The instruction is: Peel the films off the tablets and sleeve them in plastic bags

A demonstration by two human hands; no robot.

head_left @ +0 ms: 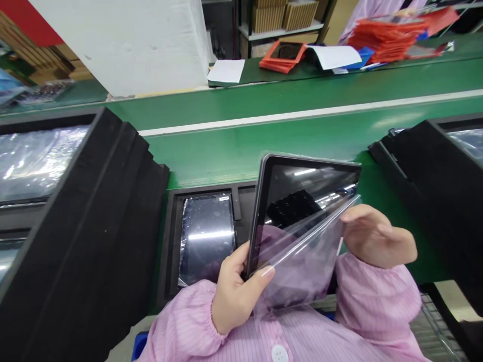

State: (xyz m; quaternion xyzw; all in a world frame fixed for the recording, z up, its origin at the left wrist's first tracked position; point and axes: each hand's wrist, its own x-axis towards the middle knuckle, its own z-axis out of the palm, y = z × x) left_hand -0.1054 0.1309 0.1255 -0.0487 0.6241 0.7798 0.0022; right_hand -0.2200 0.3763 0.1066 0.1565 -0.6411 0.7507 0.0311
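A dark tablet-like screen panel (294,196) with a black frame is held up tilted in front of me. My left hand (239,289) grips its lower left edge, thumb on the front and fingers behind. A clear plastic film (298,266) is folded diagonally across the glass, its upper right part lifted away. My right hand (379,236) pinches the film's corner at the panel's right side, with the other fingers curled. Behind the panel lies a black foam tray (171,241), where another film-wrapped screen (207,236) rests in the left compartment.
Stacked black foam trays (124,211) rise on the left, with wrapped screens in the top one. More black trays (433,166) stand on the right. Across the green bench (211,146) lie papers (226,70) and a pile of orange frames (392,40), near another person's sleeve (366,12).
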